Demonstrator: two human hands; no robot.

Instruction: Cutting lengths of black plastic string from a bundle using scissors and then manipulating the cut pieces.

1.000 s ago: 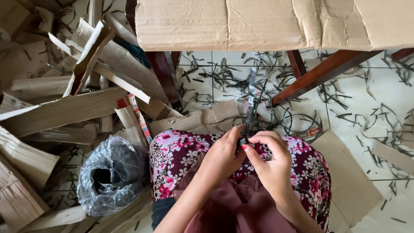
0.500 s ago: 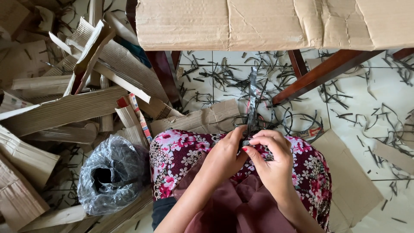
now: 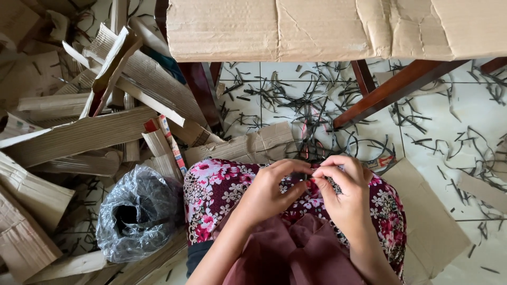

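Now holding only a short dark piece [image 3: 305, 176], pinched between the fingertips of the left hand [image 3: 274, 191] and the right hand [image 3: 343, 191]. Earlier showing a long dark strip sticking up from the fingers toward the floor tiles; now no longer rising above the hands. Hands sitting slightly closer together over the flowered lap [image 3: 222, 195] than before, thumbs meeting.

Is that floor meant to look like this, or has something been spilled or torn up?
It looks messy rather than spilled. Thin dark strips lie scattered across the white tiled floor, and torn cardboard pieces are heaped at the left. The cardboard sheet on top is creased. Both hands, left and right, pinch something small and dark.
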